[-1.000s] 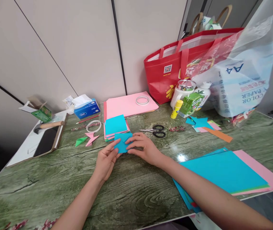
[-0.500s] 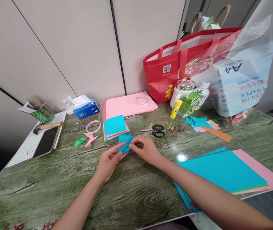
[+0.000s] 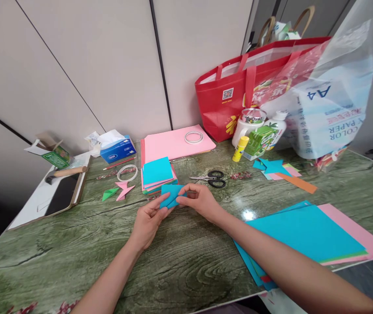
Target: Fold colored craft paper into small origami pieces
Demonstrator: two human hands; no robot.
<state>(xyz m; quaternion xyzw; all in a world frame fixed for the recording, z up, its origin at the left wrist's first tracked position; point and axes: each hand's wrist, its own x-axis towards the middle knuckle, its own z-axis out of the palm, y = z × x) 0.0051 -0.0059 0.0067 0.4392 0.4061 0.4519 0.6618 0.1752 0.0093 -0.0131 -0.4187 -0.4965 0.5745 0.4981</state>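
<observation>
A small folded piece of blue paper [image 3: 169,194] is held up between both hands, a crease running across it. My left hand [image 3: 149,220] pinches its left and lower side, thumb in front. At its right edge, my right hand [image 3: 201,201] grips it between thumb and fingers. Just behind the paper lies a stack of square coloured sheets [image 3: 157,171], blue on top. Black-handled scissors [image 3: 213,178] rest to the right of the stack. Folded pink paper pieces [image 3: 125,190] and a green folded triangle [image 3: 109,193] lie to the left.
Large blue sheets [image 3: 307,233] over pink ones lie at right under my forearm. Blue and orange scraps [image 3: 299,182], a glue stick [image 3: 240,148] and a red bag [image 3: 219,104] stand or lie beyond. Tape rolls [image 3: 127,172], a tissue box [image 3: 118,150] and a hammer [image 3: 66,173] are leftward.
Both hands still hold the blue paper. It has shifted very slightly left, and the right fingers have moved a little on its right edge.
</observation>
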